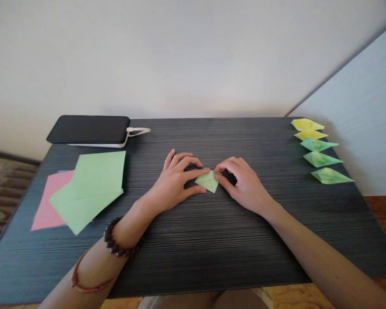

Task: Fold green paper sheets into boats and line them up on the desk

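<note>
A small folded piece of light green paper (208, 181) lies at the middle of the dark striped table (212, 240). My left hand (175, 180) rests on the table with its index finger and thumb pinching the paper's left side. My right hand (242, 182) meets it from the right, fingers curled, thumb and fingertips pressed on the paper's right edge. Both wrists lie low on the table. A dark bead bracelet (117, 244) and a thin red cord are on my left wrist.
Flat green sheets (93, 189) lie over a pink sheet (49, 201) at the left. A black phone (88, 128) on a white power bank with a cable sits at the back left. Several folded yellow and green paper shapes (320, 159) line the right edge.
</note>
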`<state>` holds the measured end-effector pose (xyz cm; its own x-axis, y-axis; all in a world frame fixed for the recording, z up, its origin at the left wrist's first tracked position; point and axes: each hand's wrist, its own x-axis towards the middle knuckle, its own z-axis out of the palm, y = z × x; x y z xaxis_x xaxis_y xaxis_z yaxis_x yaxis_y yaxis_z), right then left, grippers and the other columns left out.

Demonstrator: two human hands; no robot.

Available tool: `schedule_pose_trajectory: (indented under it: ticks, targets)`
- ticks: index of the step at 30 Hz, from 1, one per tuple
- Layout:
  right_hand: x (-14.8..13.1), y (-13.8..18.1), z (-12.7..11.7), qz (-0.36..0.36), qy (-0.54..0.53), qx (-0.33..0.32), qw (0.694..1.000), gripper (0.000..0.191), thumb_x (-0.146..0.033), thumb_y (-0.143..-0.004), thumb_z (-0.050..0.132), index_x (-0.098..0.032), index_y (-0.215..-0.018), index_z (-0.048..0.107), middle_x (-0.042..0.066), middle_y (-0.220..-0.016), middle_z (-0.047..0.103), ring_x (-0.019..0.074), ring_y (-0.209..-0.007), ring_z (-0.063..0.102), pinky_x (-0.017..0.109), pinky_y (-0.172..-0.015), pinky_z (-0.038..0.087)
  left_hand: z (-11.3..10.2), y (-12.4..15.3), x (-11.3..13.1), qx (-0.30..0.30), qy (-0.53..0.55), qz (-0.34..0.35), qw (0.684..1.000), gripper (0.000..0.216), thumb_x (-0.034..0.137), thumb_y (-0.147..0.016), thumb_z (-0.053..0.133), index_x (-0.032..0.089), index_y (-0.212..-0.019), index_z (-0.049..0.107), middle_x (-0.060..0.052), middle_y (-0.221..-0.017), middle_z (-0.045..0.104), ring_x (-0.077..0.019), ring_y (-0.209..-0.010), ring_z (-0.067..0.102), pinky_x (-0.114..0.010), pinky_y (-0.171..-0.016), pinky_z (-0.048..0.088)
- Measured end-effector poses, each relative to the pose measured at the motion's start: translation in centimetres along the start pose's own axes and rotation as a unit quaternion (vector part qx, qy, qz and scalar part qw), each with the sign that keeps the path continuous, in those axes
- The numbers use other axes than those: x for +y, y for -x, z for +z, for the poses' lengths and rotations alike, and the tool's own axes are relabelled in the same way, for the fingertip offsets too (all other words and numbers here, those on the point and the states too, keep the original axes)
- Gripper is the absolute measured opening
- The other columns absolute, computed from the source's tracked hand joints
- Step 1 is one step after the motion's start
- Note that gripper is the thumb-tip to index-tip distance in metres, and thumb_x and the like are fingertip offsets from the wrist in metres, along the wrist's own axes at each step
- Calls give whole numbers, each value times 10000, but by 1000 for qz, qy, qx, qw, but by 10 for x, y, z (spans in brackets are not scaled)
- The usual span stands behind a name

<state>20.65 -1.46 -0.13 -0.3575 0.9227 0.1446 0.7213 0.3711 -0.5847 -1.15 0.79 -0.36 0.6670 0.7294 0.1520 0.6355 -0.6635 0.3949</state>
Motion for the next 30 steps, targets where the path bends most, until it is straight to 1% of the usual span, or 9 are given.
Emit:
schedule_pose_trajectory:
  ticks: [6,8,10,14,16,18,22,25,30]
  targets:
    - [3,0,-6,-40,-29,-18,999,176,-177,-861,505,-235,-1006,587,55,-995,590,211,-940,538,382,-857,428,-1,-2,-1,31,-27,74,996,302,353,-920,476,241,-1175,595,-52,-1063,615,-199,-1094,514,-459,-1067,322]
    - [3,1,-8,-54,-44,-39,997,289,-151,-822,533,-246,-1093,567,61,-1076,572,219,-1004,531,393,-890,426,-2,-3,1,54,-21,66,996,275,329,-932,456,222,-1133,612,-54,-1034,627,-189,-1032,545,-407,-1000,401]
    - [1,1,-8,-59,-55,-45,996,309,-165,-819,550,-246,-1117,561,62,-1112,567,219,-1027,530,391,-900,422,-2,-3,3,73,-2,51,996,245,293,-940,442,206,-1075,627,-50,-1007,641,-181,-984,565,-373,-944,439]
    - [-4,1,-5,-49,-86,-11,995,115,-255,-893,514,-217,-933,615,30,-897,624,169,-824,567,338,-782,437,-3,-2,10,100,80,23,992,222,232,-949,412,167,-1037,606,-50,-975,664,-166,-943,586,-343,-914,447]
    - [-6,1,-4,-20,-120,1,993,115,-290,-887,538,-216,-924,618,9,-804,630,150,-733,561,314,-718,436,-3,-2,12,106,135,3,985,210,240,-942,431,170,-1069,583,-50,-1000,665,-155,-938,593,-316,-877,461]
    - [-6,1,-5,20,-160,-4,987,159,-315,-866,572,-222,-988,612,-2,-794,652,144,-703,571,298,-680,439,-1,-2,13,106,174,-26,979,214,262,-921,481,187,-1104,562,-34,-987,673,-147,-924,601,-309,-864,461]
    - [-6,1,-6,62,-167,-37,983,165,-319,-869,557,-223,-984,625,-11,-768,678,142,-673,596,290,-643,439,1,-3,8,94,158,-58,981,245,252,-856,574,210,-1097,572,1,-908,680,-162,-936,591,-374,-949,390]
    - [-6,1,-4,49,-108,-25,993,121,-276,-853,578,-221,-939,643,-10,-749,665,146,-683,586,309,-683,434,0,-4,5,70,132,-52,987,232,247,-821,617,220,-1052,607,11,-891,668,-175,-971,552,-376,-958,359]
    - [1,-1,-1,-12,-36,0,999,79,-267,-845,609,-217,-892,650,20,-873,647,177,-831,555,336,-769,413,0,-5,3,50,117,-56,990,170,254,-813,645,241,-983,644,22,-854,667,-187,-958,511,-365,-906,358]
